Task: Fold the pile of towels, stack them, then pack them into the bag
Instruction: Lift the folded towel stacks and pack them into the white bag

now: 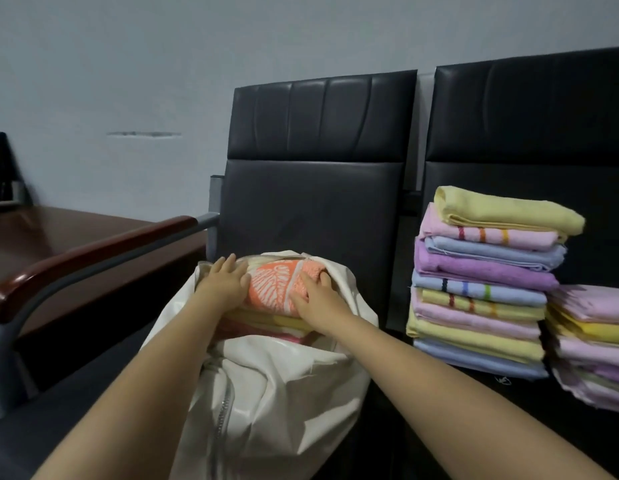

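Both hands are in the mouth of the white bag, which sits on the seat of the left black chair. Left hand lies flat with fingers spread, pressing the left side of the orange patterned towel at the top of the bag's contents. Right hand rests on the same towel's right side, fingers bent over its top edge by the bag rim; looks like pressing more than gripping. Under the orange towel, yellow and pink folded towels show inside the opening. Bag zipper runs down the front, open at the top. On the right chair: a tall stack of folded towels in yellow, pink, blue and purple, with a 2nd, lower stack touching it on the right. Wooden armrest and a dark tabletop sit to the left.
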`<state>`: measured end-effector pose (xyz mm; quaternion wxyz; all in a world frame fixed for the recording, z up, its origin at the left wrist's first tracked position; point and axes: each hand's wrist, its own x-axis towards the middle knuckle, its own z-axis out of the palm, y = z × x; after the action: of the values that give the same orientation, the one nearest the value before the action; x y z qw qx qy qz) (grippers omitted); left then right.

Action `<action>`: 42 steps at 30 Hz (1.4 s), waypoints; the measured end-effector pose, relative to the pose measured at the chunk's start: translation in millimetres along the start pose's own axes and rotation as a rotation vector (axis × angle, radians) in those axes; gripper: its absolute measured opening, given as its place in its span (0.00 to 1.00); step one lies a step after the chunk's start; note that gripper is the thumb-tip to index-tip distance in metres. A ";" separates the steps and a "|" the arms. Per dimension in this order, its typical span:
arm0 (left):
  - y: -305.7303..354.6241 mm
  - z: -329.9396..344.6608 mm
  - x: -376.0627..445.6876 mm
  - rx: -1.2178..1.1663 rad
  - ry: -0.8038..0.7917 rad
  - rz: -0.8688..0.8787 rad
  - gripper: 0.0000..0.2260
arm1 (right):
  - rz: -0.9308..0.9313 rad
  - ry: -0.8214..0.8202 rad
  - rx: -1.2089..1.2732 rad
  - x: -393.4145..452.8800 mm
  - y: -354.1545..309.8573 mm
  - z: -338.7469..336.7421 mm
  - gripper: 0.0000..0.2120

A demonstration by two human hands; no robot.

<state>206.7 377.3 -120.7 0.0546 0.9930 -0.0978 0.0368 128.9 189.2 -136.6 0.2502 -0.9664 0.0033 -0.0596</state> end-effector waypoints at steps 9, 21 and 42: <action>49.0 -29.6 -60.5 -0.395 0.397 0.165 0.16 | -0.026 0.334 0.259 -36.6 9.8 -39.1 0.19; 310.7 -25.5 -144.0 -1.070 0.012 0.505 0.10 | 0.444 0.795 0.432 -187.8 223.7 -220.2 0.15; 495.2 95.7 -99.1 -0.853 -0.092 0.502 0.19 | 0.833 0.284 0.800 -196.5 345.3 -290.5 0.16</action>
<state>17.6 -97.8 -173.7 0.4411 0.8287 -0.3424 -0.0383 -92.0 -246.1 -74.0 0.5942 -0.6971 0.3928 -0.0818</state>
